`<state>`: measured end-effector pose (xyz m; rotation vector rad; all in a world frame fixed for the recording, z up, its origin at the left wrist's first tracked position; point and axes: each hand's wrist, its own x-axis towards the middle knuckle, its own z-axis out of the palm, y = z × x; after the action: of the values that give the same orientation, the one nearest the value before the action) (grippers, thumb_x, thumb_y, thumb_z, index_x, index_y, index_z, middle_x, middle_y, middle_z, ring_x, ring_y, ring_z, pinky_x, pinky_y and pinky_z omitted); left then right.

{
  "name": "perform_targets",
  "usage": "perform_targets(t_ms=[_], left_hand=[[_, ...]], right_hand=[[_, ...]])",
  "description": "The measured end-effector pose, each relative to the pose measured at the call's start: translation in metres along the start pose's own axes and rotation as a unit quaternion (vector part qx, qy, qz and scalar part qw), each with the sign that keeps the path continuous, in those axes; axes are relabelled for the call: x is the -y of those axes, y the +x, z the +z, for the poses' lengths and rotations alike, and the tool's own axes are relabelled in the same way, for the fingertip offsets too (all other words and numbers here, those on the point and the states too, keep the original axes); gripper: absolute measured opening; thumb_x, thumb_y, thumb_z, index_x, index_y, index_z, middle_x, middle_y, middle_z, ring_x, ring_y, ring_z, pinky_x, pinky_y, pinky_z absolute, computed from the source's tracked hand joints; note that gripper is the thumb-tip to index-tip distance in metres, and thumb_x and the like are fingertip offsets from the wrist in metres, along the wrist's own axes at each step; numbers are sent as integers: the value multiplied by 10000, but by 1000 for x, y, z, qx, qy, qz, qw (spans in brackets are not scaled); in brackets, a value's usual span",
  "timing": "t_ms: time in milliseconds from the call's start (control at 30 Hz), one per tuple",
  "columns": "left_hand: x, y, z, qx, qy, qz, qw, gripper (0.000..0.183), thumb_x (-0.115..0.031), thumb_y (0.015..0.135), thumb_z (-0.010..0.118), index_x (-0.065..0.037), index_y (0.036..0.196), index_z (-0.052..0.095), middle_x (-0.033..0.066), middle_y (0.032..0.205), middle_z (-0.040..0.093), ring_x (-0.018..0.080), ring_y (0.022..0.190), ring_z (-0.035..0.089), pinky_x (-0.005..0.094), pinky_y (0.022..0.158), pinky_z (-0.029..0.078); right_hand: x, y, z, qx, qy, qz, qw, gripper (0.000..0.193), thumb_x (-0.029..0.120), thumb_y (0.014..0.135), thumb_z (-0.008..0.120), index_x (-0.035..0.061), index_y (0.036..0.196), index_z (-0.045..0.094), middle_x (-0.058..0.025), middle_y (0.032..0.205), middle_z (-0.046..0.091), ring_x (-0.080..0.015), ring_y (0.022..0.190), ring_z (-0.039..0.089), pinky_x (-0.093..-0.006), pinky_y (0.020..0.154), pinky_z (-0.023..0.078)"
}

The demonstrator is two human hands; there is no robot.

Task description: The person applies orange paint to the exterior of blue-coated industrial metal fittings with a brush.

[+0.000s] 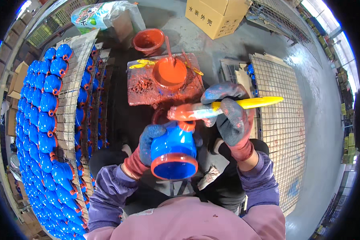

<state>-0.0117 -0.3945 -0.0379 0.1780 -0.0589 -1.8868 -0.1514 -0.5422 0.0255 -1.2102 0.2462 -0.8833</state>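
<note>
My gloved left hand (151,140) is closed round the side of a glossy blue metal housing (174,141), whose wide open end tilts toward me with a red-painted rim. A smaller red-rimmed opening shows on its far side. In my gloved right hand (233,114) is a paintbrush (264,102) with a yellow handle, lying nearly level and pointing left. Its red-soaked bristles are just above the housing's small red opening; whether they touch it I cannot tell. Beyond my hands stands a bowl of red paint (170,74) with a stick in it, on a paint-caked stand (142,94).
To my left, a rack board (74,88) holds many blue housings (48,104) with red rims. A wire-mesh rack (282,132) stands at the right. Farther off are a red basin (148,42), a cardboard box (216,18) and a plastic sack (104,16). Yellow-handled brushes (142,64) lie by the paint bowl.
</note>
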Motion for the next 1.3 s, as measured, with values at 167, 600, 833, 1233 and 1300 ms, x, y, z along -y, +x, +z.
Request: perform_targets(t_ms=[167, 600, 833, 1233, 1300], left_hand=[[-2, 10, -12, 38, -8, 54, 998, 805, -583, 783, 611, -26, 1333, 420, 230, 1324, 488, 386, 1164, 544, 524, 968, 469], [-11, 4, -48, -195, 142, 252, 937, 517, -415, 930, 532, -119, 1334, 403, 120, 1296, 533, 244, 1135, 581, 432, 981, 491], [-37, -2, -28, -86, -45, 271, 958, 587, -584, 916, 425, -105, 1226, 562, 126, 1187, 627, 287, 1071, 620, 467, 937, 507], [-62, -6, -23, -80, 31, 427, 900, 491, -488, 961, 385, -109, 1233, 536, 90, 1181, 620, 263, 1071, 613, 435, 960, 491], [-66, -8, -20, -88, 59, 451, 886, 482, -474, 966, 382, -105, 1236, 533, 89, 1191, 616, 260, 1074, 611, 428, 974, 482]], right_hand=[[3, 1, -8, -19, -27, -60, 998, 150, 0, 850, 505, -16, 999, 496, -193, 951, 585, -244, 763, 640, -260, 530, 566], [-10, -9, -8, 73, -37, -146, 986, 238, -1, 873, 578, 33, 1101, 517, -221, 1062, 608, -225, 804, 650, -306, 625, 560], [-26, -16, -8, 78, -89, -187, 975, 232, 80, 905, 595, 47, 1115, 501, -220, 1087, 591, -194, 777, 635, -297, 616, 559], [-37, -41, 43, 7, -72, -129, 989, 158, 40, 923, 538, 0, 1072, 500, -203, 1072, 604, -205, 805, 647, -295, 597, 566], [-37, -41, 55, -26, -13, -116, 993, 157, 82, 935, 569, 0, 1055, 510, -164, 1010, 621, -233, 917, 631, -364, 734, 567]])
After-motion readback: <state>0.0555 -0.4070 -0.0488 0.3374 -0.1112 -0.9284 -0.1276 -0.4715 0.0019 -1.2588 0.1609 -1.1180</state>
